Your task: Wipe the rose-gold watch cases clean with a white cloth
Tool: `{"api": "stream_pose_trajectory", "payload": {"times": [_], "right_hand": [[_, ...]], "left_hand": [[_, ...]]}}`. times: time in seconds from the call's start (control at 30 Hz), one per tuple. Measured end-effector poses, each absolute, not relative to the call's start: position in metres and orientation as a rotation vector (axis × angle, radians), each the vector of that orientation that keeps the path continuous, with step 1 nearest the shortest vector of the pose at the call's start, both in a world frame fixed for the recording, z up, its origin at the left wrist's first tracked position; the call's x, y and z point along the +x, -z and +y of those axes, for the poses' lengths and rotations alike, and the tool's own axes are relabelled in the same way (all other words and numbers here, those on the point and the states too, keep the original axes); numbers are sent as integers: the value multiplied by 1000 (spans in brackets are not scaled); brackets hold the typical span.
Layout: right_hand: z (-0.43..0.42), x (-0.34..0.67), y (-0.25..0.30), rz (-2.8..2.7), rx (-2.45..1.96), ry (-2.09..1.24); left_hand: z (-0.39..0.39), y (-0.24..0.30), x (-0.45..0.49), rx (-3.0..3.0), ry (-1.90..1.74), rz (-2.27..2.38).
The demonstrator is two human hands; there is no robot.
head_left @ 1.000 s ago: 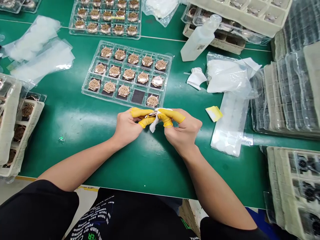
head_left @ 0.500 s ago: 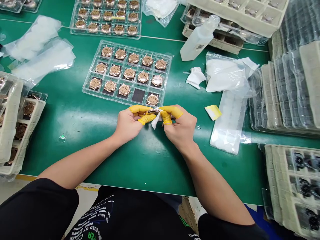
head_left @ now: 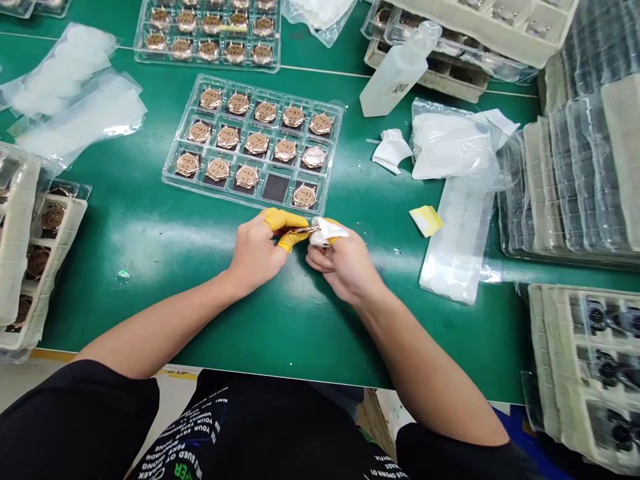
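Observation:
My left hand (head_left: 265, 247), with yellow finger cots on thumb and forefinger, pinches a watch case (head_left: 306, 230) seen nearly edge-on. My right hand (head_left: 340, 260), also with yellow finger cots, grips a white cloth (head_left: 327, 231) and presses it against the right edge of the watch case. The fingers hide much of the case. Just beyond the hands lies a clear plastic tray (head_left: 220, 193) of rose-gold watch cases, most showing their marked backs. One compartment (head_left: 275, 189) in its front row holds no case, only a dark pad.
A second tray of cases (head_left: 207, 63) lies behind. A translucent bottle (head_left: 395, 80) stands back right, near a crumpled white cloth (head_left: 393, 151), bagged wipes (head_left: 445, 150) and a yellow-and-white piece (head_left: 426, 221). Stacked trays (head_left: 575, 180) line the right; more stacks (head_left: 45, 267) stand left.
My right hand has turned, and the cloth, earlier hanging below the watch case, is now bunched at its right edge. The case has tilted and shows less of itself.

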State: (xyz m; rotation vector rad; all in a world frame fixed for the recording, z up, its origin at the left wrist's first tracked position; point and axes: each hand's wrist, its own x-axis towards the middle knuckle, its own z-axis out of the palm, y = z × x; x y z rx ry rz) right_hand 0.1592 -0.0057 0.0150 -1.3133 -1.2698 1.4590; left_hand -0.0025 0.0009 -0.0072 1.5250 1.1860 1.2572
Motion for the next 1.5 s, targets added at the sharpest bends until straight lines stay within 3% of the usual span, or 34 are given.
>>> {"api": "stream_pose_trajectory", "payload": {"times": [0.07, 0.1, 0.2, 0.27, 0.53, 0.83, 1.03, 1.33, 1.43, 1.5], "right_hand": [[-4, 167, -20, -1153, -1233, -1591], [-2, 172, -21, -1192, -1233, -1459], [2, 181, -16, -1434, -1223, -656], [3, 181, -10, -1565, -1156, -294], [3, 187, -17, -1776, -957, 48], [-2, 188, -26, -1874, -884, -55], [-3, 172, -11, -1988, -978, 93], [1, 175, 0, -1850, -1228, 29], [-4, 164, -5, -1827, -1320, -98], [-6, 159, -7, -1753, -1348, -367]], "left_hand": [[6, 7, -4, 1445, -1260, 1196], [10, 7, -4, 1369, -1276, 1177], [17, 8, -4, 1201, -1326, 1069], [17, 8, -3, 1178, -1333, 986], [11, 10, 1, 1212, -1351, 938], [9, 12, 1, 1270, -1283, 931], [2, 5, -6, 1499, -1174, 1082], [5, 3, 1, 1129, -1273, 1077], [5, 4, 1, 1120, -1280, 1076], [5, 4, 0, 1142, -1264, 1071]]}}
